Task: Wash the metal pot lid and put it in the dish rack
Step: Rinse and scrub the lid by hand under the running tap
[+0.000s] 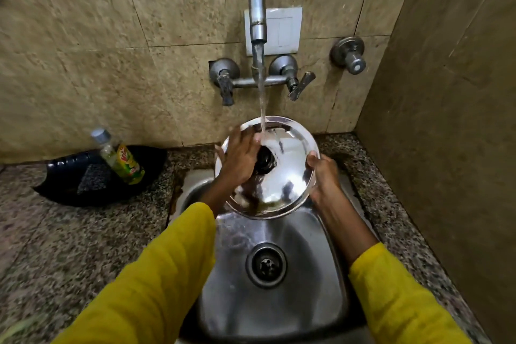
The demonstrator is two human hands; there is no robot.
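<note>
Now, starting at the left of the frame, a small clear dish-soap bottle with a green and yellow label is leaning in a black plastic tray on the speckled granite counter, beside a dark scrub pad. Toward the centre, the left hand is lying spread over the round shiny metal pot lid, palm and fingers pressing on its face beside the black centre knob; it is rubbing, I judge, not gripping. Water is falling from the wall-mounted steel tap onto the lid's upper part. The lid is being held tilted above the steel sink basin, in the middle of the frame. At its right edge the right hand is clasping the rim. For a good rinse, turning the lid under the stream should help, with the rim grip kept firm since wet steel looks slippery. No dish rack is showing.
</note>
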